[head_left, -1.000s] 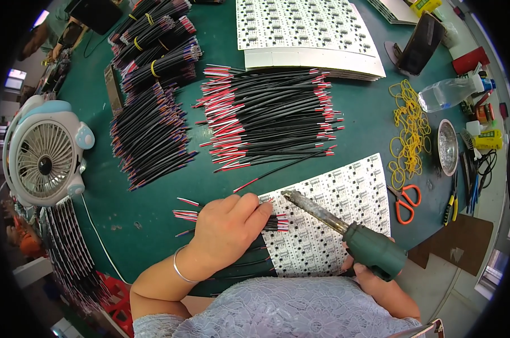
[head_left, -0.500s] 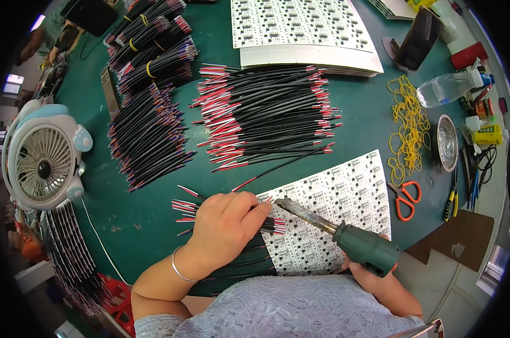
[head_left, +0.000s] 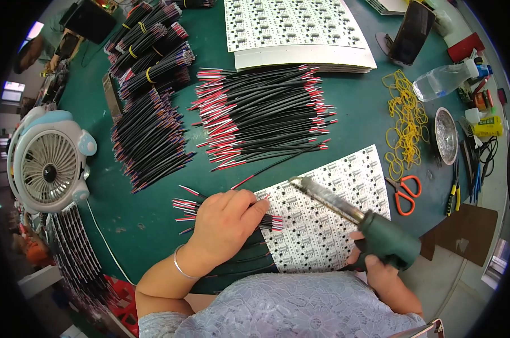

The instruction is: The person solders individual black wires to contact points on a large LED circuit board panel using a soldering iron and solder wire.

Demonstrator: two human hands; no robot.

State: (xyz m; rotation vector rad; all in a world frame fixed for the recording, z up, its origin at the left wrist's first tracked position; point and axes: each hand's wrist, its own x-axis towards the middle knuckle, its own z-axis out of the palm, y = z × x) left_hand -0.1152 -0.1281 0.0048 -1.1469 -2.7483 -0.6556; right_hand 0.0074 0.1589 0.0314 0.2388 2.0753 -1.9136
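My left hand (head_left: 227, 222) is closed over a small bunch of black cables (head_left: 271, 223), its thumb and index finger at the left edge of a white circuit board sheet (head_left: 339, 214). The cables' stripped red and white ends stick out on both sides of the hand. Gripped in my right hand (head_left: 378, 269) is a green soldering gun (head_left: 391, 239). Its metal tip hangs over the upper left of the sheet, apart from the left fingertips. Below the left hand, several cables run to the sheet's left edge; their joints are too small to make out.
Beyond the sheet lies a wide pile of black cables (head_left: 266, 118), with another pile (head_left: 151, 141) and banded bundles (head_left: 153, 70) to its left. A sheet stack (head_left: 300, 59) is at the back. A fan (head_left: 47, 163) stands left; rubber bands (head_left: 406, 124), scissors (head_left: 404, 194) and a metal bowl (head_left: 446, 135) lie right.
The soldering gun has moved away to the right, its tip leaving the spot by my left fingertips. My left hand keeps its place on the cables. The whole view has shifted slightly.
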